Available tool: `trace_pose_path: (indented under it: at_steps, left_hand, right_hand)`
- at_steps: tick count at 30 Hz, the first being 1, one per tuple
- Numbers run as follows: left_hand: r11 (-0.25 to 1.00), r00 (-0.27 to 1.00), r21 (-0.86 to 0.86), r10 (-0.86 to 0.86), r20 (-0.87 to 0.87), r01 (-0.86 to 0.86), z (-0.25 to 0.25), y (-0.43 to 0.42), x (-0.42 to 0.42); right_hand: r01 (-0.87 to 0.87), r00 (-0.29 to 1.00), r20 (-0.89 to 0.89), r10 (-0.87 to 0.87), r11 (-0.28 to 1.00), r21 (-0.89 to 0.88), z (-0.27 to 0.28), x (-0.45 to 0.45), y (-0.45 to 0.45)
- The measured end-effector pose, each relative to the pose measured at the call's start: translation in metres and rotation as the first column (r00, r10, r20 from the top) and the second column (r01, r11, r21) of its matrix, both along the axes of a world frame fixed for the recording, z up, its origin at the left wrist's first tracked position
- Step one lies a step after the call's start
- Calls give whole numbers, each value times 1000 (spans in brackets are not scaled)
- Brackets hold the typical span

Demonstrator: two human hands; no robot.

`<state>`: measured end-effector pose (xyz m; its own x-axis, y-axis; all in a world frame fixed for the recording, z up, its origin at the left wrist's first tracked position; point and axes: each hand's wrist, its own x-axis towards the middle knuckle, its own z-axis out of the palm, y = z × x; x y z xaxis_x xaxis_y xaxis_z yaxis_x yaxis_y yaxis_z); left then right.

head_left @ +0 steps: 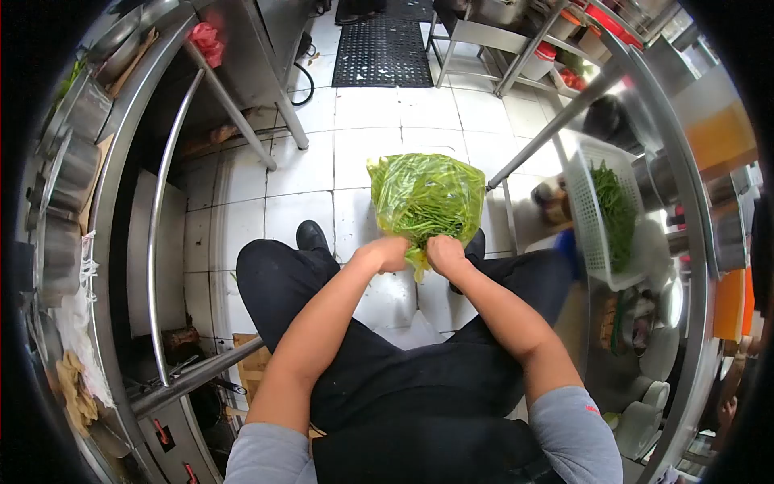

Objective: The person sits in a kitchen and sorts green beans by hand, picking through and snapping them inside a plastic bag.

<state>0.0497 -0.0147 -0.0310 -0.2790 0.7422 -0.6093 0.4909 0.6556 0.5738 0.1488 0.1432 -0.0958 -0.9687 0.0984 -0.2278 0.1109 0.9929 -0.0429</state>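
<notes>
A yellowish see-through plastic bag (427,189), full of what look like long green beans (439,211), is in front of me between my knees. My left hand (389,253) is closed on the near left side of the bag's opening. On the near right side, my right hand (444,254) is closed around the bag's edge. A crumpled end of the plastic hangs down between the two hands. The fingertips are partly hidden by the bag and my hands.
On the right lower shelf stands a white perforated basket (592,218) with more green beans. White plates (641,423) are stacked nearer me. Steel rails flank me, including the left rail (165,202). A black rubber mat (381,52) lies on the white tiled floor (302,157).
</notes>
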Motion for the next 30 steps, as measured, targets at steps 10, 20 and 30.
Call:
trace_pose_path:
  at_steps: [10, 20, 30]
  left_hand:
    - [998, 993, -21, -61, 102, 63, -14, 0, 6]
    - [1000, 998, 9, 12, 55, -12, -8, -3, -17]
    - [994, 999, -108, 30, -29, -33, 10, 5, -2]
  right_hand:
    - [-23, 981, 191, 17, 999, 27, 4, -8, -9]
    - [27, 1000, 0, -27, 996, -88, 21, -9, 6]
    - [121, 964, -107, -245, 757, -643, 99, -24, 34]
